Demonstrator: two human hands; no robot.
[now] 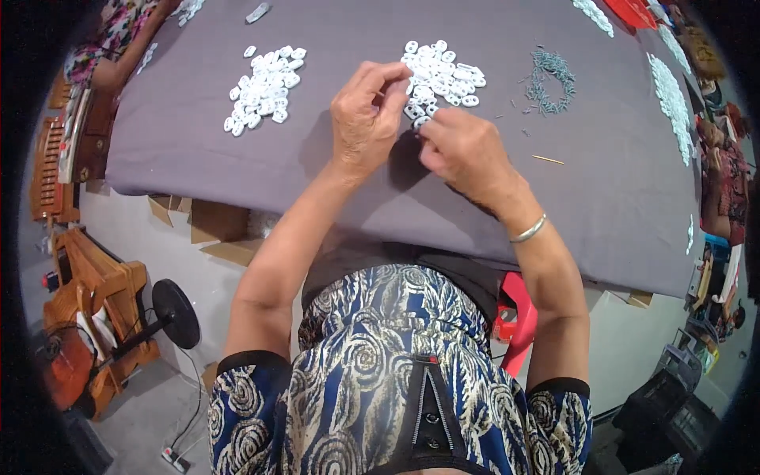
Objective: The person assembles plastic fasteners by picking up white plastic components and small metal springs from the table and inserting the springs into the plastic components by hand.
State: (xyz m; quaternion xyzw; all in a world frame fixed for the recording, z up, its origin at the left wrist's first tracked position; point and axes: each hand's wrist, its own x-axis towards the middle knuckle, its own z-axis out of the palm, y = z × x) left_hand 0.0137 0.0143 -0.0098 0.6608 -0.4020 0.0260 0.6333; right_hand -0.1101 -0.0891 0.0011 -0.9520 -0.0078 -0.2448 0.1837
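Note:
Both my hands are over the grey tablecloth at the near edge of a pile of small white oval plastic pieces, several of which show two holes. My left hand has its fingers curled, with thumb and index fingertips at the pile's left side; what they hold, if anything, is hidden. My right hand, with a silver bangle at the wrist, is closed in a pinch just below the pile. Its fingertips are beside a few white pieces with dark holes, and whatever they grip is too small to make out.
Another pile of white pieces lies to the left. Small grey-green pins are heaped on the right, with a thin yellow stick nearer me. More white pieces line the far right. A person's arm rests at the far left.

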